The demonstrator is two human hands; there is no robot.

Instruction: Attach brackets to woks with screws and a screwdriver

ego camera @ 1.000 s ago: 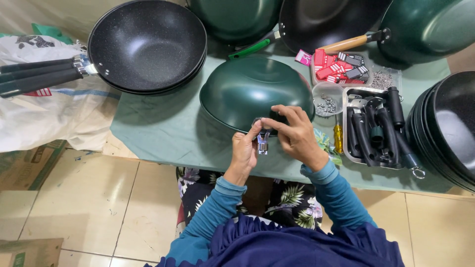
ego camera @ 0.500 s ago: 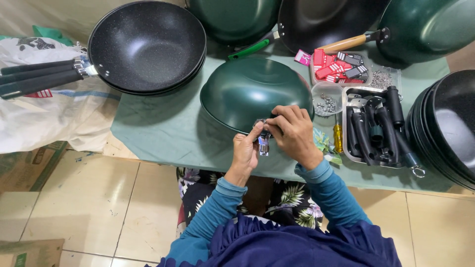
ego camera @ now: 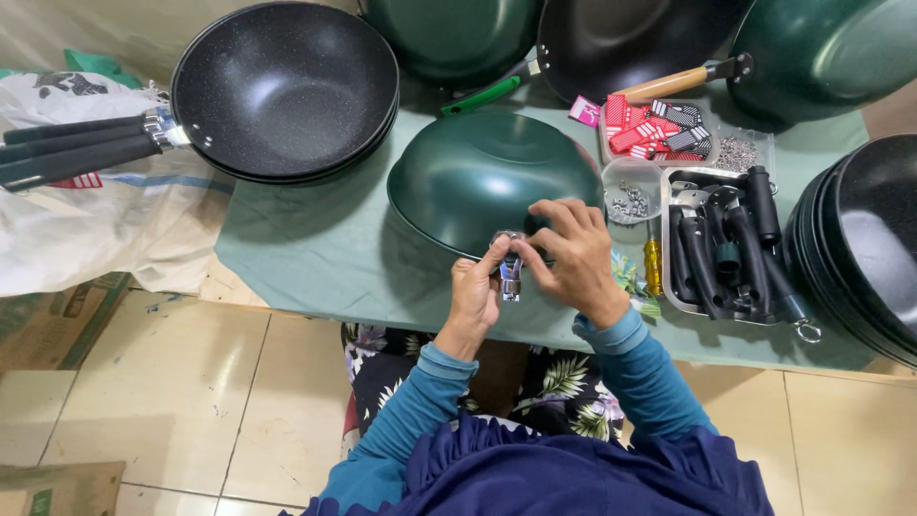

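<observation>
A dark green wok [ego camera: 478,172] lies upside down on the green tablecloth [ego camera: 315,258], right in front of me. At its near rim a small silver metal bracket [ego camera: 511,275] sticks out. My left hand [ego camera: 475,291] pinches this bracket from the left. My right hand [ego camera: 568,253] rests on the wok's near edge and grips the bracket's top from the right. Both my sleeves are blue.
Black pans [ego camera: 282,86] with black handles [ego camera: 72,153] are stacked at the left. More pans stand at the back and right [ego camera: 860,248]. A tray of black handles [ego camera: 726,244], a bowl of screws [ego camera: 630,196], a yellow screwdriver [ego camera: 653,268] and red packets [ego camera: 645,129] lie to the right.
My hands have shifted slightly on the bracket at the wok's rim; the right hand's fingers have closed in over it. The wok has stayed where it was.
</observation>
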